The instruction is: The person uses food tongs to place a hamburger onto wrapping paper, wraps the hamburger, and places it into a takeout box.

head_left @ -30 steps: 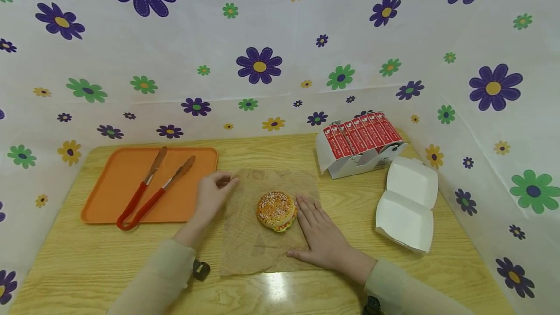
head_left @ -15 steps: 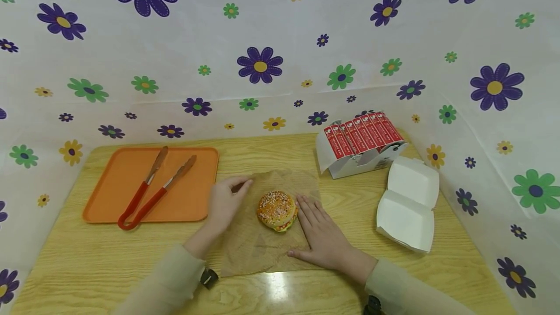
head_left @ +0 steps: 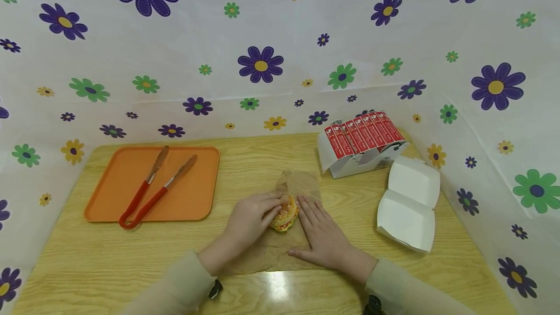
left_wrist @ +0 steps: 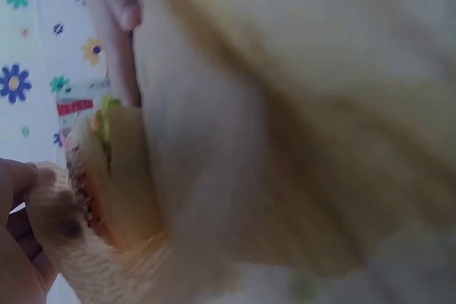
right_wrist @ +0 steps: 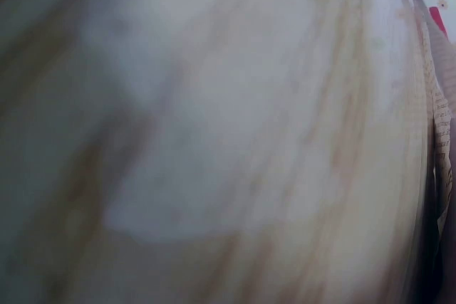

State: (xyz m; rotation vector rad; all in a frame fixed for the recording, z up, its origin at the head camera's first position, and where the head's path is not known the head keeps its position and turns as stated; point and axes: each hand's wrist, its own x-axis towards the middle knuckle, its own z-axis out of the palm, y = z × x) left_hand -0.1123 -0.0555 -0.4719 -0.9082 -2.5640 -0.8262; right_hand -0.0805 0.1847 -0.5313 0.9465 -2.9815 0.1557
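- Main change: left hand point(head_left: 253, 215) has moved in from the left of the paper point(head_left: 273, 254) to the burger point(head_left: 286, 215), bringing the left edge of the sheet with it.
- Left hand state: fingers and thumb pinch the paper edge, seen in the left wrist view. Head view hides the edge under the hand, so I can't tell exactly how far over the bun it reaches.
- Right hand point(head_left: 323, 237): same spot as a second ago. Spread wide, fingers straight, flat on the right part of the sheet, holding nothing. Fingertips just beside the burger; can't tell if they touch. Right wrist view is mostly blur, no help.
- Burger: on the paper, between the hands, bun up. Left part now covered by the left hand; filling shows at the front right.
- What it means: reads as the first fold of a wrap, left flap going over. Right side of the sheet lies flat under the right hand, so my guess is that side is still to do.
- Risk, my view: if the left hand lets go early, the flap may spring back.
- No change: tongs point(head_left: 150, 203) on the orange tray point(head_left: 194, 198), white box point(head_left: 407, 218) lying open at right, no burger in it.
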